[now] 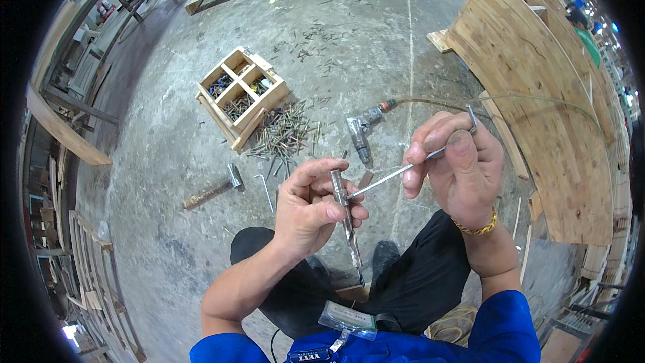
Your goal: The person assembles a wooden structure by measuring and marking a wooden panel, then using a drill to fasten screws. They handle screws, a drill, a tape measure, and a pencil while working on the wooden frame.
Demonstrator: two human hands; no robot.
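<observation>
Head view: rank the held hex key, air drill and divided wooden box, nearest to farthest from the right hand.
1. Hex key: in the right hand.
2. Air drill: floor, left of it.
3. Wooden box: floor, farther left.

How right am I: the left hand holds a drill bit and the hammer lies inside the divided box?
Partly: in the head view, the hammer lies on the floor, outside the divided box. The left hand does hold a drill bit.

Beyond the left grip (322,196), a 4-section crate (261,106) obstructs; floor (144,191) left of hammer (209,194) seems open.
</observation>
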